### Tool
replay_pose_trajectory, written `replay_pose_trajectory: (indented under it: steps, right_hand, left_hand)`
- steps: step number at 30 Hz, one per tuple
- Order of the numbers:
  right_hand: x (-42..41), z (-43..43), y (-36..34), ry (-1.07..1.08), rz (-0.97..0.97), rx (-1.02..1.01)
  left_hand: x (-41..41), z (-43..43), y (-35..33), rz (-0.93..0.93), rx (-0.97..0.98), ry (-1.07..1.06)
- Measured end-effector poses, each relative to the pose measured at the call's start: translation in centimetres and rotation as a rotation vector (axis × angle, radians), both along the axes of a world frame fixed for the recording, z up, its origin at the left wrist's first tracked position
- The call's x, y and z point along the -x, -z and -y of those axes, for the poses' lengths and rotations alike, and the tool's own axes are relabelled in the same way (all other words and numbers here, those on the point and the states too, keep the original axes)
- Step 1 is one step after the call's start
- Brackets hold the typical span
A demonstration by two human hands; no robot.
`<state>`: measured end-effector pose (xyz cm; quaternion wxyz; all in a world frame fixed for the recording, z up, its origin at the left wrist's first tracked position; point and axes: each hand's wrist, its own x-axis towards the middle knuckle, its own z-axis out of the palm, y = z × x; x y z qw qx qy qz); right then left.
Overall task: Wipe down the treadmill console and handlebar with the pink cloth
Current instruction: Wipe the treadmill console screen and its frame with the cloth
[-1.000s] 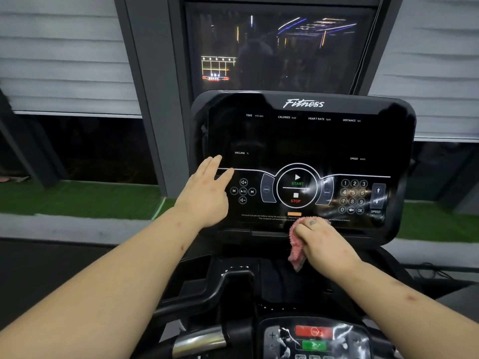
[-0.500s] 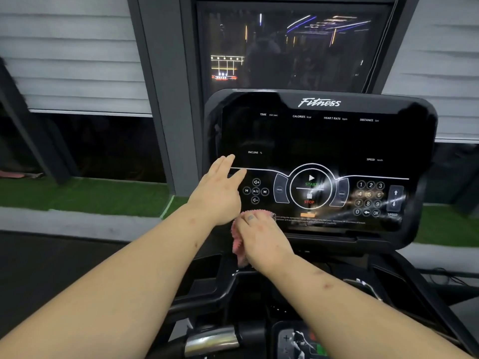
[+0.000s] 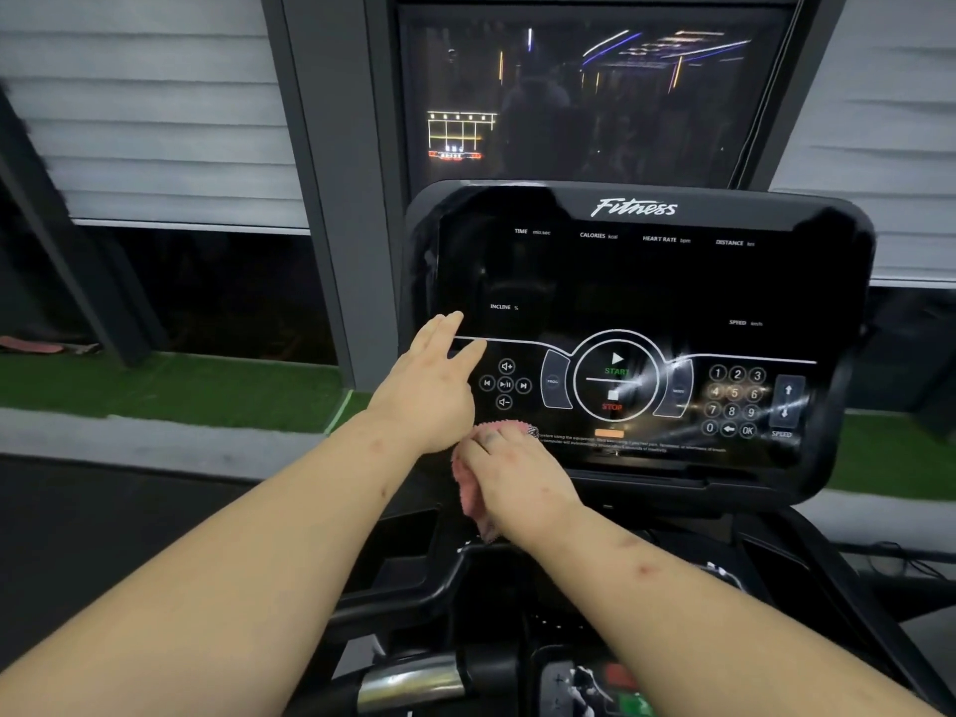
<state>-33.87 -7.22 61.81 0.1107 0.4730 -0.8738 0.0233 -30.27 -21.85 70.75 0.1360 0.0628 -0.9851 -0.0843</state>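
Hiding most of pink cloth [image 3: 473, 486] — right hand [image 3: 517, 481].

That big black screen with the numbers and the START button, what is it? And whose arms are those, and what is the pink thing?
It is the control panel of a treadmill, a running machine. The picture comes from a camera worn on a person's head, so the arms you see are that person's own, reaching forward. The right hand presses a pink cloth against the bottom edge of the panel to wipe it. The left hand rests flat on the panel's left side, fingers spread, holding nothing. Near the bottom, the shiny silver bar is part of the handlebar. Behind the treadmill is a dark window reflecting lights.
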Motion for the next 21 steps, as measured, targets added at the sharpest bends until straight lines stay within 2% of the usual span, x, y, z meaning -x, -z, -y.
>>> replay_pose_trajectory:
  steps: [4, 8, 12, 17, 21]
  right_hand:
    - [0.9, -4.4, 0.2, 0.036, -0.014, -0.022]
    - [2.6, -9.6, 0.9, 0.075, -0.031, -0.129]
    - [3.7, -13.8, 0.8, 0.082, -0.087, -0.044]
    - [4.9, -18.4, 0.5, 0.102, -0.105, -0.054]
    - [6.4, -22.6, 0.6, 0.109, -0.024, -0.034]
  left_hand:
    - [0.1, 0.1, 0.1, -0.002, 0.004, 0.007]
    - [0.2, 0.1, 0.2, -0.003, -0.007, 0.011]
    - [0.1, 0.0, 0.4, -0.038, 0.004, 0.023]
    - [0.4, 0.0, 0.8, -0.071, -0.01, 0.017]
    - [0.5, -0.1, 0.9, -0.063, -0.023, 0.002]
